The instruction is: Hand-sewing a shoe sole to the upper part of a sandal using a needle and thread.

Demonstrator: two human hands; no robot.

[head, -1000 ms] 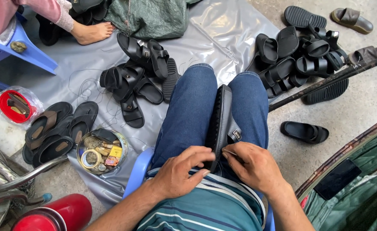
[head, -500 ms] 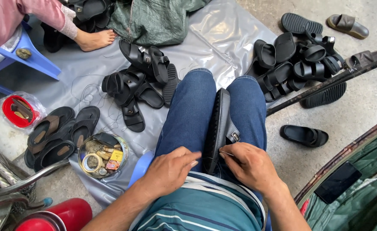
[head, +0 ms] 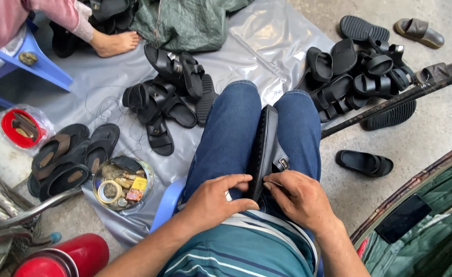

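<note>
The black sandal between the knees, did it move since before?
No. The black sandal still stands on edge between the blue-jeaned knees, heel end under both hands.

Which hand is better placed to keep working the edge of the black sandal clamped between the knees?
Probably the right hand: its pinched fingertips sit at the sole edge of the black rubber sandal, seemingly holding something thin. The left hand lies flatter, bracing the heel end.

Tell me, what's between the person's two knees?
A black sandal stands on its edge between the blue-jeaned knees, clamped there. The left hand and right hand touch its near end. Head view.
</note>
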